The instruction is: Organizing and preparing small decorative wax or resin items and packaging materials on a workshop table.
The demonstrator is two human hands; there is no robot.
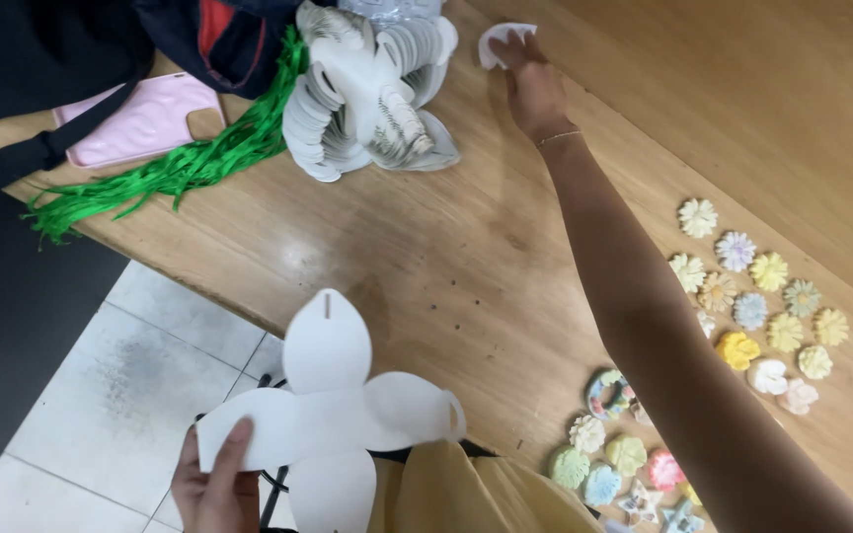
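Raffia [165, 168], bright green and shredded, is trailing along the bench's [426, 247] near-left edge, with a pink tray [135, 118] lying just behind it under a dark bag [41, 59] and its strap. All of this is sitting at the far-left corner, apparently pushed aside so the middle of the bench is staying open for work.

Lower down, off the near edge and above the tiled floor [101, 395], the left hand [214, 484] is pinching a white petal-shaped cutout [333, 415] by its left lobe, thumb on top, so the flat sheet is facing up and showing the slot in its top petal. Holding it by one tip is likely keeping the other lobes free.

Toward the far edge, a stack [372, 94] of the same white cutouts is fanning out in a loose heap. Just right of it, the right hand [530, 79] is stretching across the bench, its fingertips closing on a small white piece [501, 41] lying flat by the stack.

Along the right side, small pastel flowers [757, 296] are lying in rows, well apart from the cutouts, while more flowers [624, 464] are clustering at the near-right edge.
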